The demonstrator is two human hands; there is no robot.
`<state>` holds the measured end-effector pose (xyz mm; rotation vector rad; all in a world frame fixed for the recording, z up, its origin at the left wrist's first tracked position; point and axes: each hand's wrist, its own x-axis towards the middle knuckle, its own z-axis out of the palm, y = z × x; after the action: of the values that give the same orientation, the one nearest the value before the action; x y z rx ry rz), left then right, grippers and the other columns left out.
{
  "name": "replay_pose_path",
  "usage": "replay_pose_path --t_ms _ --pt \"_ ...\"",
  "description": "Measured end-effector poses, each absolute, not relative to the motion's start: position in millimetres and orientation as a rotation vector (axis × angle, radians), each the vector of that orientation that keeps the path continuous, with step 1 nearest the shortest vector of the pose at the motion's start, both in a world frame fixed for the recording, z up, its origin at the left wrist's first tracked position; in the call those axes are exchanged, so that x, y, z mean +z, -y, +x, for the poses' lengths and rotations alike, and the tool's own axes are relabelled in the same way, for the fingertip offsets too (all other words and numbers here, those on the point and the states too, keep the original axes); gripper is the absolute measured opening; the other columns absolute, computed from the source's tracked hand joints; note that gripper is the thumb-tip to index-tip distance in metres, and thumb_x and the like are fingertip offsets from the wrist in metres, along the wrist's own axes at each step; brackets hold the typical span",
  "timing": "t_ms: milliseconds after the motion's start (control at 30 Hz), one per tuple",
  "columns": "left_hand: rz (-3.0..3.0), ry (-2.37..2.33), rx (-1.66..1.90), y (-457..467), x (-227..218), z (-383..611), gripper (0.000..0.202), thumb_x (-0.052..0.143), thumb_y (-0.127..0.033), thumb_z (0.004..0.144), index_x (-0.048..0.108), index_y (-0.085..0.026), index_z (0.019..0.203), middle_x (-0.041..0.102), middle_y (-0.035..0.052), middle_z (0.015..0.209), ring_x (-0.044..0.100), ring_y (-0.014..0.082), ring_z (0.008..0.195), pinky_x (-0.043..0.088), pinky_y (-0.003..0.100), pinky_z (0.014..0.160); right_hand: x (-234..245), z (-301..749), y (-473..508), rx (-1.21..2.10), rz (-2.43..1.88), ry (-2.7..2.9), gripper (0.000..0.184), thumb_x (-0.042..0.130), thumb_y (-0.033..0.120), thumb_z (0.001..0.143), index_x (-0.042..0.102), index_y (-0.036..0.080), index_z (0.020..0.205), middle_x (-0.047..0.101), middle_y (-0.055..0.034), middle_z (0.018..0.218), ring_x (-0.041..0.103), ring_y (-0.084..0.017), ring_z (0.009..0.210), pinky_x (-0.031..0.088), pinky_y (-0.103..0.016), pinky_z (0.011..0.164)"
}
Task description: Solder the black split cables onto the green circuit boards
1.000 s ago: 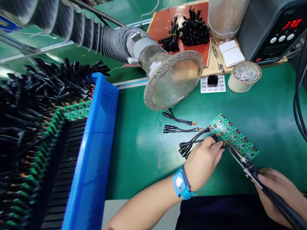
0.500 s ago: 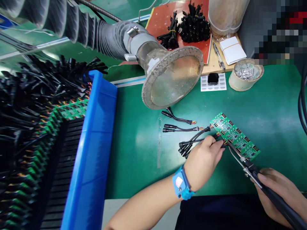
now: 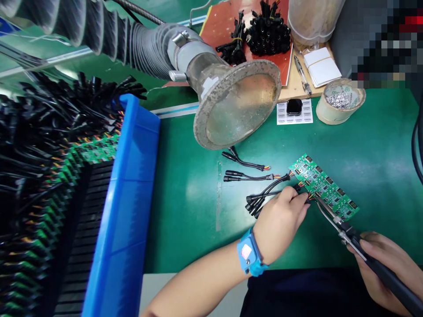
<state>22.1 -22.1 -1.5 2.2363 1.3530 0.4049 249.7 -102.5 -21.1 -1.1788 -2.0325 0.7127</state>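
A green circuit board (image 3: 325, 187) lies on the green mat, with black cables (image 3: 264, 196) joined to its left edge. My left hand (image 3: 280, 222), with a blue wrist strap (image 3: 248, 254), pinches one of those cables against the board's near edge. My right hand (image 3: 388, 268) grips a black soldering iron (image 3: 350, 235) whose tip touches the board beside my left fingertips.
A grey fume hose ends in a funnel (image 3: 236, 103) just above the board. A blue bin (image 3: 127, 207) full of boards and black cables fills the left. Two loose cables (image 3: 247, 171) lie on the mat. A cup of solder bits (image 3: 340, 103), label sheet and connector pile sit behind.
Both hands stay in place on the board; the iron's tip has shifted very slightly. The view has drifted a little.
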Motion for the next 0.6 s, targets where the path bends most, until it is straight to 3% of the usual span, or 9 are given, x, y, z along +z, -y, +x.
replay_pose_path --t_ms 100,267,600 --pt "2.240 -1.352 0.407 22.6 -1.1 22.3 0.025 0.046 -0.021 0.090 0.059 -0.013 0.110 0.056 0.0066 0.089 0.060 0.0165 0.070 0.057 0.033 0.064 -22.6 250.0 102.3 0.745 -1.173 2.057 0.063 0.056 0.005 0.078 0.038 0.029 0.133 0.065 0.0002 0.077 0.062 -0.017 0.071 0.055 -0.030 0.061" --pt "2.262 -1.358 0.420 23.3 -1.4 22.7 0.024 0.045 -0.021 0.090 0.059 -0.013 0.109 0.056 0.0063 0.088 0.060 0.0161 0.070 0.057 0.032 0.065 -21.8 250.9 102.3 0.818 -1.209 2.010 0.055 0.056 0.005 0.080 0.042 0.028 0.128 0.064 -0.0018 0.087 0.063 -0.016 0.078 0.055 -0.031 0.068" --pt "2.278 -1.377 0.373 22.5 0.0 22.8 0.024 0.047 -0.021 0.090 0.059 -0.013 0.108 0.056 0.0059 0.088 0.060 0.0160 0.068 0.057 0.032 0.064 -16.1 243.0 107.8 0.519 -1.262 1.836 0.032 0.059 0.004 0.077 0.057 0.016 0.107 0.069 -0.0028 0.087 0.065 -0.017 0.078 0.056 -0.031 0.068"
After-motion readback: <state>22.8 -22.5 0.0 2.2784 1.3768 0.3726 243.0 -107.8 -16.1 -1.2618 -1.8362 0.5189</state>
